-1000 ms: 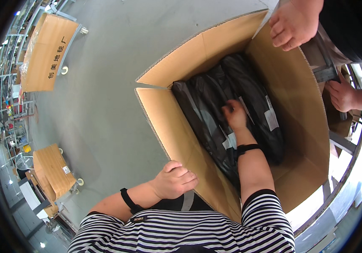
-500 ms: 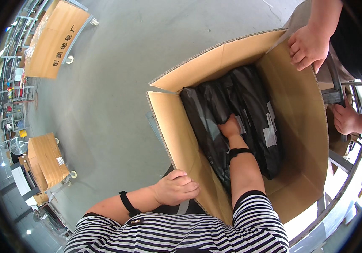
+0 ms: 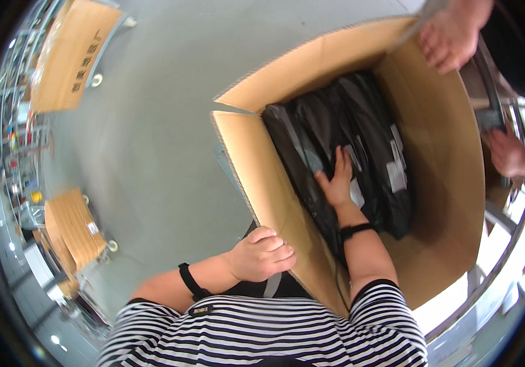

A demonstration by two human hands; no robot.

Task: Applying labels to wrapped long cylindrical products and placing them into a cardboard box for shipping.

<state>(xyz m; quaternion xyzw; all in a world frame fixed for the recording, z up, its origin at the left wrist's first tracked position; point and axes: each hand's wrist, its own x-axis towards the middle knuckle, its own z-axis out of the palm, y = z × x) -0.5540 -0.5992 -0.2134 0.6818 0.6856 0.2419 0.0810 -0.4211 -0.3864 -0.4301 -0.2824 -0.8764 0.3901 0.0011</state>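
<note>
Head view — black plastic bags lie stacked on edge inside a large open cardboard box, packed against its left inner wall. The right hand is down inside the box, resting flat on the bags, fingers stretched out and pressed on the glossy film; it grips nothing that can be made out. The bags run away from the hand toward the far end of the box, and also lie under and beside the wrist. Bags are shiny, wrinkled, dark, each a flat packet; a few carry small pale labels on the right of the hand. Right part of the box floor is bare brown board.

The left hand sits outside the box, curled into a loose fist against the outer face of the near-left wall — fingers folded in, nothing seen held. Both wrists carry a black band.

Another person's hand rests on the far rim of the box; a second such hand shows past the right side

Grey floor on the left, with further cardboard boxes on wheeled bases well apart
</note>
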